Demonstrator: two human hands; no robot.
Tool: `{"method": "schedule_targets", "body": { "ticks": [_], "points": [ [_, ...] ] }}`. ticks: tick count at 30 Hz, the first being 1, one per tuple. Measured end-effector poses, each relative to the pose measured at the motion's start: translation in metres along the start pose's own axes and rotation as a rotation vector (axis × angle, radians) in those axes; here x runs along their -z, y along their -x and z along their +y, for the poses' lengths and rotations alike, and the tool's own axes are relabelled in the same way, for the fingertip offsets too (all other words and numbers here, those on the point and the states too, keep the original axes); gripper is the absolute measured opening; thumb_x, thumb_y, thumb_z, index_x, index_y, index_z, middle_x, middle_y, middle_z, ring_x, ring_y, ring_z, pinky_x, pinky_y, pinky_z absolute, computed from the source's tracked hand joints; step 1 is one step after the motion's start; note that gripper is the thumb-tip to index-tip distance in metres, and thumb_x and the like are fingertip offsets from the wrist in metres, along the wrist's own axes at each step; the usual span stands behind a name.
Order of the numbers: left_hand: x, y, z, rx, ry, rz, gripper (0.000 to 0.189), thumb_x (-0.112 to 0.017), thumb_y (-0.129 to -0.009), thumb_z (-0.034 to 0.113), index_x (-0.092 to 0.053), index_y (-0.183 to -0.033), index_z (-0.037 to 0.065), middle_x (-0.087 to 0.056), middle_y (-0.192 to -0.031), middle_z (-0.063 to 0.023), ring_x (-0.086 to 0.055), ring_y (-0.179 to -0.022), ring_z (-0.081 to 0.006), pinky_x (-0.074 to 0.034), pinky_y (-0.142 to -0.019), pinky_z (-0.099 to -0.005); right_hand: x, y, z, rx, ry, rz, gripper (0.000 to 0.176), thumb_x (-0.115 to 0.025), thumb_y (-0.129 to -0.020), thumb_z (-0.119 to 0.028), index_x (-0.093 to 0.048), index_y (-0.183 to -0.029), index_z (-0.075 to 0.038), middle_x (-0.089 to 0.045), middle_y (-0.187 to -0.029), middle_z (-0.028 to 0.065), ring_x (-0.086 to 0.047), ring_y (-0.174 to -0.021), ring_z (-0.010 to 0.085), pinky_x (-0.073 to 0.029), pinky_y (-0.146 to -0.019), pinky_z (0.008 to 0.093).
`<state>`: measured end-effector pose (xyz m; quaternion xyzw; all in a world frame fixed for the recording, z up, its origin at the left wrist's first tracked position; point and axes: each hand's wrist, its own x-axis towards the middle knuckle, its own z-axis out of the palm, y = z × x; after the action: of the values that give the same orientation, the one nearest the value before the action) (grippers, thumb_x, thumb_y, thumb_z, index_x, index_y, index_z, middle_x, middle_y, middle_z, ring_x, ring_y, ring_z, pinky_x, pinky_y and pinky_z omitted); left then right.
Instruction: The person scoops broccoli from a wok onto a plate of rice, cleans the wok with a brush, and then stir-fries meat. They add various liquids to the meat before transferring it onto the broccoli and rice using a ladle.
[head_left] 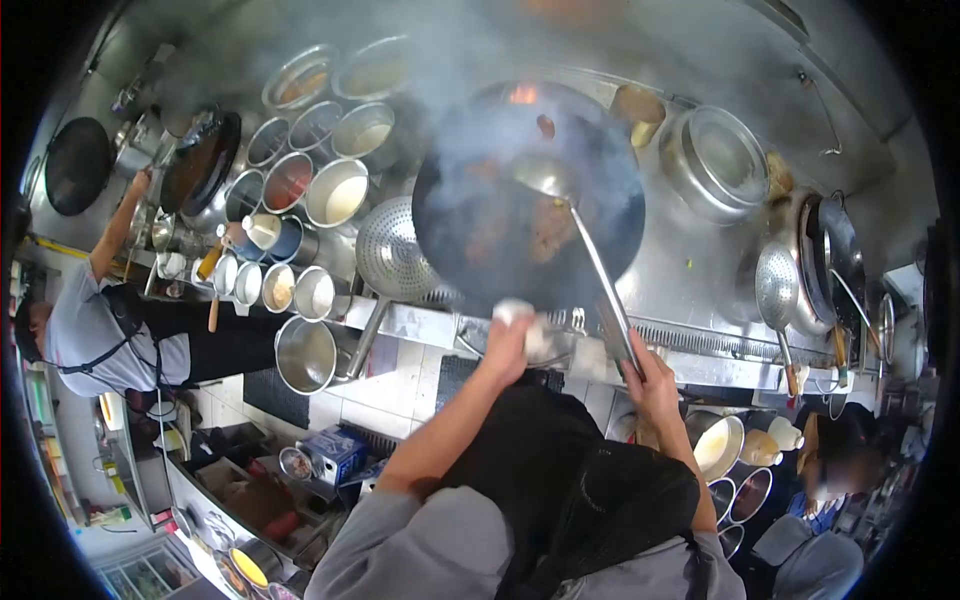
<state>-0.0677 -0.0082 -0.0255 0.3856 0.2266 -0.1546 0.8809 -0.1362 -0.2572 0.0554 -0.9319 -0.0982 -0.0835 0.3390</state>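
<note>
Smoke rises from a large dark wok (470, 255) on the steel range, with pieces of food (550, 230) in it and a small flame at its far edge. My left hand (508, 345) is closed on a white cloth (535, 335) at the wok's near edge. In my right hand (652, 378) is the long handle of a metal ladle (545, 177), whose bowl hangs over the wok. The smoke partly hides the food.
Left of the wok lie a perforated strainer (392, 245) and several metal pots, one with white contents (343, 198). To the right are a large steel pot (722, 155) and another strainer (776, 285). One person (110, 335) works at far left, another (815, 555) at lower right.
</note>
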Motion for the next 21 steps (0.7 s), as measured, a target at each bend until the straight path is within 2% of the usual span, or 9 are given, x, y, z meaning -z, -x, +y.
{"method": "schedule_targets", "body": {
  "ticks": [2, 4, 8, 10, 11, 14, 17, 20, 21],
  "points": [
    [-0.019, -0.043, 0.021, -0.03, 0.052, -0.04, 0.017, -0.059, -0.087, 0.007, -0.055, -0.103, 0.005, -0.062, -0.097, -0.0092, -0.064, -0.085, -0.0234, -0.054, -0.063, -0.0392, 0.016, 0.01, -0.019, -0.2, -0.146, -0.053, 0.053, -0.067, -0.087, -0.004, -0.052, -0.138, -0.007, -0.065, -0.087, 0.022, -0.065, -0.075, 0.0366, -0.052, -0.069, 0.0399],
    [-0.047, -0.065, 0.044, 0.045, 0.089, 0.039, 0.018, -0.059, -0.087, 0.007, -0.054, -0.104, 0.004, -0.062, -0.095, -0.009, -0.064, -0.081, -0.0225, -0.051, -0.061, -0.038, 0.025, 0.011, -0.023, -0.169, -0.134, -0.038, 0.053, -0.066, -0.088, -0.004, -0.05, -0.138, -0.004, -0.066, -0.093, 0.0245, -0.067, -0.077, 0.0332, -0.052, -0.071, 0.0379],
    [-0.038, -0.083, 0.034, 0.033, 0.03, 0.064, 0.02, -0.059, -0.088, 0.009, -0.054, -0.106, 0.004, -0.063, -0.093, -0.0076, -0.063, -0.079, -0.0216, -0.05, -0.061, -0.0363, 0.029, 0.0, -0.029, -0.257, -0.179, 0.021, 0.05, -0.062, -0.089, -0.002, -0.049, -0.137, 0.003, -0.065, -0.097, 0.0296, -0.067, -0.071, 0.0299, -0.051, -0.066, 0.0364],
    [-0.026, -0.098, 0.025, 0.022, 0.034, -0.051, 0.022, -0.059, -0.088, 0.01, -0.054, -0.109, 0.006, -0.063, -0.094, -0.0056, -0.063, -0.084, -0.0204, -0.048, -0.063, -0.0353, 0.022, -0.01, -0.02, -0.348, -0.043, 0.002, 0.049, -0.061, -0.089, -0.004, -0.049, -0.136, 0.004, -0.065, -0.086, 0.0292, -0.065, -0.063, 0.0304, -0.051, -0.062, 0.0371],
    [-0.021, -0.102, 0.022, 0.039, 0.038, -0.048, 0.022, -0.061, -0.09, 0.014, -0.055, -0.111, 0.01, -0.063, -0.096, -0.0037, -0.063, -0.085, -0.0195, -0.048, -0.061, -0.0354, 0.019, -0.022, -0.017, -0.341, 0.036, -0.002, 0.05, -0.061, -0.09, -0.009, -0.049, -0.137, 0.003, -0.063, -0.074, 0.0274, -0.063, -0.058, 0.0301, -0.049, -0.058, 0.0387],
    [-0.021, -0.087, 0.031, 0.027, 0.102, -0.048, 0.021, -0.062, -0.092, 0.018, -0.055, -0.111, 0.009, -0.064, -0.097, -0.0044, -0.064, -0.082, -0.0192, -0.049, -0.059, -0.0365, -0.011, -0.076, 0.019, -0.312, 0.056, 0.03, 0.05, -0.061, -0.091, -0.011, -0.049, -0.137, 0.002, -0.06, -0.068, 0.0251, -0.06, -0.054, 0.0298, -0.048, -0.056, 0.0402],
    [-0.016, -0.092, 0.032, 0.043, 0.058, -0.074, 0.023, -0.062, -0.093, 0.021, -0.055, -0.111, 0.009, -0.064, -0.099, -0.0055, -0.064, -0.081, -0.0196, -0.05, -0.06, -0.0376, -0.027, -0.14, 0.022, -0.345, -0.103, -0.01, 0.05, -0.061, -0.091, -0.013, -0.05, -0.137, 0.002, -0.06, -0.069, 0.0254, -0.058, -0.052, 0.0303, -0.048, -0.056, 0.0413],
    [-0.012, -0.102, 0.029, 0.048, 0.007, -0.093, 0.023, -0.063, -0.093, 0.02, -0.055, -0.111, 0.008, -0.064, -0.098, -0.0069, -0.065, -0.083, -0.0212, -0.053, -0.065, -0.0395, -0.035, -0.167, 0.028, -0.501, -0.29, -0.257, 0.05, -0.062, -0.09, -0.014, -0.051, -0.138, -0.005, -0.064, -0.075, 0.0231, -0.063, -0.061, 0.0287, -0.05, -0.061, 0.0389],
    [-0.012, -0.103, 0.028, 0.042, 0.006, -0.079, 0.024, -0.063, -0.092, 0.019, -0.054, -0.111, 0.007, -0.064, -0.098, -0.0077, -0.065, -0.084, -0.0222, -0.054, -0.068, -0.0407, -0.042, -0.164, 0.047, -0.253, -0.208, -0.275, 0.051, -0.062, -0.09, -0.015, -0.05, -0.14, -0.013, -0.067, -0.083, 0.021, -0.065, -0.067, 0.0296, -0.051, -0.065, 0.0383]
  ]
}}
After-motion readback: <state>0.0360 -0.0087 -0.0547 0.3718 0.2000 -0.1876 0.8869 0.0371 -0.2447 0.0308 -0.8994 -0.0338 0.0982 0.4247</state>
